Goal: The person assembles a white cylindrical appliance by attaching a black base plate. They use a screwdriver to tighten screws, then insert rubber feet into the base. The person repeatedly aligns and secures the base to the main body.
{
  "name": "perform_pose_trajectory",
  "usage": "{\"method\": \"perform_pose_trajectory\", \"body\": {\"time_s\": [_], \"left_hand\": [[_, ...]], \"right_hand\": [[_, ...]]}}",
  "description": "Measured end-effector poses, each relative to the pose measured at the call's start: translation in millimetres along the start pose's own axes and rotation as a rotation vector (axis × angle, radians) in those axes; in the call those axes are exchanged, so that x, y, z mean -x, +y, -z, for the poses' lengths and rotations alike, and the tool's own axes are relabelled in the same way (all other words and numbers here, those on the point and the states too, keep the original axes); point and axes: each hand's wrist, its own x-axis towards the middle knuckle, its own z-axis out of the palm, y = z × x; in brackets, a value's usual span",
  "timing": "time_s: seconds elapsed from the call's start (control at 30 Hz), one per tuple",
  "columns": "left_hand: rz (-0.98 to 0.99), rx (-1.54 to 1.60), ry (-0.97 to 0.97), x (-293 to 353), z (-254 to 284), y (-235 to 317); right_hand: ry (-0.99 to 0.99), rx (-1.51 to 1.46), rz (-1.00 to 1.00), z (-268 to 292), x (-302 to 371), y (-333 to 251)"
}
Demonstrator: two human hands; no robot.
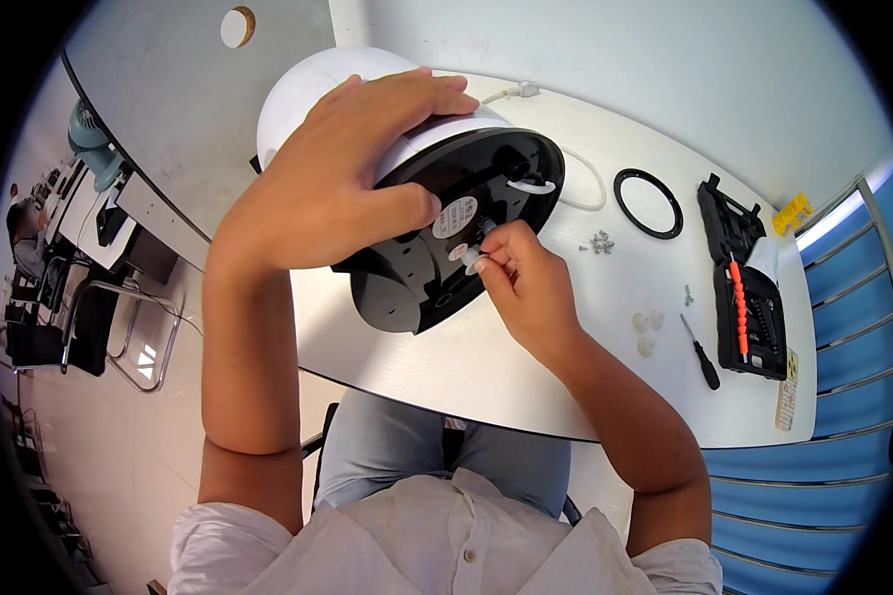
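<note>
A white rounded appliance (303, 84) lies tilted on the table, its black underside (392, 288) facing me. Over its side spreads my left hand (337, 178), fingers on the white shell and thumb pressed on the underside by a round white label (454, 218), steadying it. My right hand (526, 288) is closed, thumb and fingers pinching a small translucent piece (472, 260) against the underside, beside a smaller round sticker. The fingertips partly cover that piece, so its exact kind is unclear. A white cord (595, 178) comes from the base and curves across the table.
To the right lie a black ring (648, 171), small screws (600, 242), several translucent discs (646, 347) and a black-handled screwdriver (706, 365). An open black tool case (764, 322) holds an orange flexible shaft (739, 302). A plug (528, 89) rests near the wall.
</note>
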Motion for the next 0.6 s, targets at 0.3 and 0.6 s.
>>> {"method": "perform_pose_trajectory", "body": {"time_s": [0.3,0.6], "left_hand": [[0.015,0.023,-0.024,-3,0,2],[0.062,0.159,-0.109,-13,2,0]], "right_hand": [[0.036,-0.012,0.027,-5,2,3],[0.025,-0.003,0.025,-1,1,6]]}}
